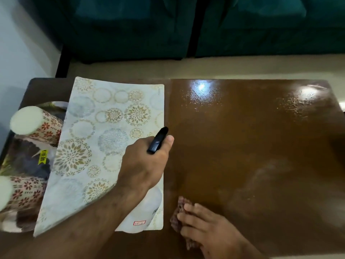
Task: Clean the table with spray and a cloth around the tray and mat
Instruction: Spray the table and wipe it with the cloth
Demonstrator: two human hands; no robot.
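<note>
Dark teal sofa cushions (130, 25) filled the top of the frame, and below them a glossy brown tabletop (252, 146) took up most of the view. Fine droplets shone under two light reflections in the upper right part of the tabletop, so that area looked already sprayed and not yet wiped.

At the left centre lay the patterned mat (104, 139). Its left edge rested lifted on the tray (11, 219), which sat at the far left of the frame and carried two floral cups (40, 126). Probably both were pushed to this side so that the right part stayed free for cleaning.

The left hand (143, 165) reached over the mat. Its grip was clamped around the neck of the spray bottle (147, 208), with the black nozzle (157, 140) pointing toward the upper right, at the bare wood. The white body of the bottle showed below the wrist, above the lower right corner of the mat. A finger lay beside the nozzle, seemingly ready for the trigger.

At the lower centre, the right hand (209, 227) pressed the dark reddish cloth (180, 212) flat on the tabletop, just beside the right edge of the mat. Its fingers lay spread on the cloth rather than curled around it, which suits wiping. I judge that the spraying was nearly done and the wiping came next.
</note>
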